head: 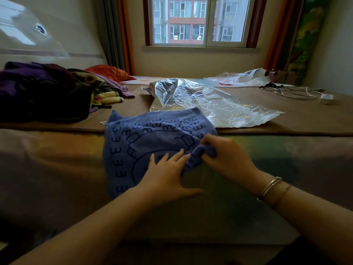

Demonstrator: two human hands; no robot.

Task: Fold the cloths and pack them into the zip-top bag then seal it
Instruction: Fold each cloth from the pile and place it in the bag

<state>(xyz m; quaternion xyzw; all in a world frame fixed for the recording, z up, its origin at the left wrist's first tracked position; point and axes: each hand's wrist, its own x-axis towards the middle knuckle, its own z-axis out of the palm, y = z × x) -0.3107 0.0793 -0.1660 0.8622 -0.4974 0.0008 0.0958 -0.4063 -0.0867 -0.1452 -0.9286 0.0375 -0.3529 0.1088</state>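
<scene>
Cloth (145, 146), blue with a darker blue printed pattern, lies in front of you at the near edge of the brown bench (305, 119) and hangs partly over the front of it. Your left hand (166, 176) rests flat on the lower right part of this cloth, with the fingers straight and a little spread, and the thumb points to the right; it holds nothing, it only presses. Your right hand (223, 157) is just beside it, and its fingers are curled around a bunched right edge of the same cloth, so this part is lifted and gathered in the grip. On your right wrist you wear bracelets (272, 188).

Behind the cloth, touching its far edge, the clear zip-top bag (214, 104) lies flat and wrinkled on the bench. Its far left end is pushed up in folds. I cannot tell from here whether its mouth is open or closed.

On the left of the bench there is a pile of dark and purple clothes (42, 90), well apart from your hands. A red item (110, 72) lies behind this pile, near the curtain. At the far right lies another thin plastic bag (244, 78), and near it a white cable with a charger (298, 92). The window (198, 20) is behind the bench and shows a building outside.
</scene>
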